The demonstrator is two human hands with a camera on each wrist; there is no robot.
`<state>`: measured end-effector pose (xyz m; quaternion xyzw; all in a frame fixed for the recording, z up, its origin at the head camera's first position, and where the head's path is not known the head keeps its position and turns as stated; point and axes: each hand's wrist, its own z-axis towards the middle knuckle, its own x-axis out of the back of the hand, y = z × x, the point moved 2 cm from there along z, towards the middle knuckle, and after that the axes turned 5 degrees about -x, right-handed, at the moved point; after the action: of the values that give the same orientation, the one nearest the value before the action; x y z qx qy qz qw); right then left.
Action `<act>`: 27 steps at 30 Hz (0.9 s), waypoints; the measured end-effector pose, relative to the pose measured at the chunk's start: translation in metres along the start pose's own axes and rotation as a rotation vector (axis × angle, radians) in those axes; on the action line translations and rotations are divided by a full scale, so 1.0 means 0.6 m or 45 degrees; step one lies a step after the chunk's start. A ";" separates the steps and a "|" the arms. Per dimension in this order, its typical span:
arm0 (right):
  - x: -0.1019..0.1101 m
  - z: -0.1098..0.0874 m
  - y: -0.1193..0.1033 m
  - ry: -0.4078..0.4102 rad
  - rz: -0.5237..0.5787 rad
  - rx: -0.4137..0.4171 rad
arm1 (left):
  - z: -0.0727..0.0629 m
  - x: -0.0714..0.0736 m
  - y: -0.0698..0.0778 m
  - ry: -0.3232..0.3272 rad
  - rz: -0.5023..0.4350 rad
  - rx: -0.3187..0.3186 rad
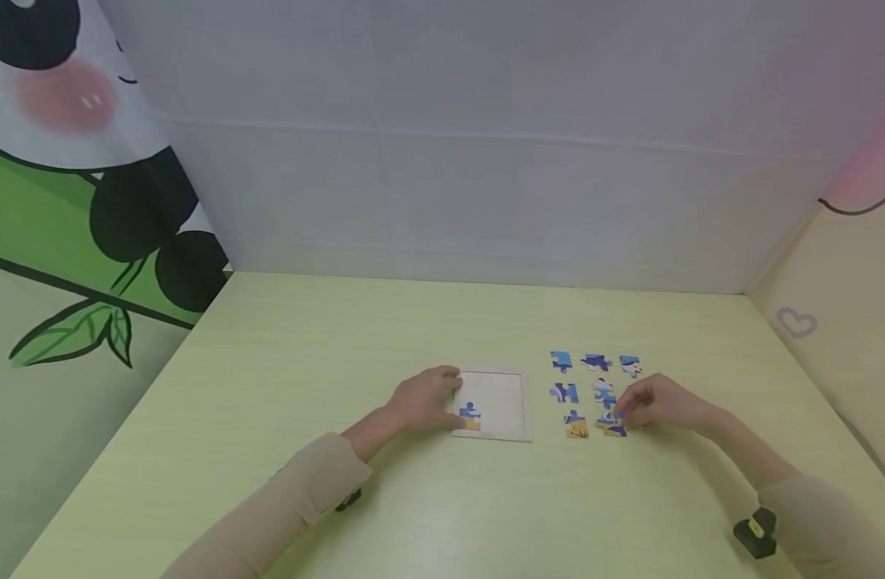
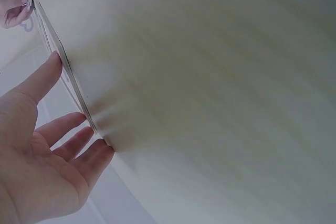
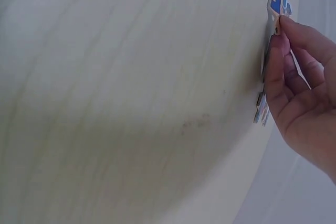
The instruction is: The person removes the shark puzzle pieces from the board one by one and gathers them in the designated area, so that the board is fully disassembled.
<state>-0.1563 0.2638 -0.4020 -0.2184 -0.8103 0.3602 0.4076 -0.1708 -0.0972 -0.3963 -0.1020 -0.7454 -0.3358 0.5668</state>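
My left hand (image 1: 424,400) rests at the left side of a pale, square puzzle tray (image 1: 496,402), its fingertips and thumb spread along the edge. In the left wrist view those fingers (image 2: 97,153) are loosely bent against the thin rim. A few joined blue and yellow pieces (image 1: 470,416) lie in the tray's lower left corner. My right hand (image 1: 660,400) pinches a jigsaw piece (image 3: 276,1) between thumb and forefinger, tilted over the lower pieces of the middle column. Its fingers partly hide the pieces beneath.
Loose jigsaw pieces lie in rows right of the tray, among them a blue one (image 1: 561,361), a dark blue one (image 1: 596,363) and a yellow one (image 1: 576,425). A pale wall panel (image 1: 486,209) stands behind the table (image 1: 327,346).
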 end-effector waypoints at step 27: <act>-0.007 0.001 -0.002 0.095 -0.120 0.022 | 0.000 -0.002 -0.002 0.015 -0.010 -0.010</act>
<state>-0.1544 0.2601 -0.4035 -0.1897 -0.8008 0.3389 0.4559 -0.1713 -0.0979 -0.3979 -0.0995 -0.7410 -0.3416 0.5695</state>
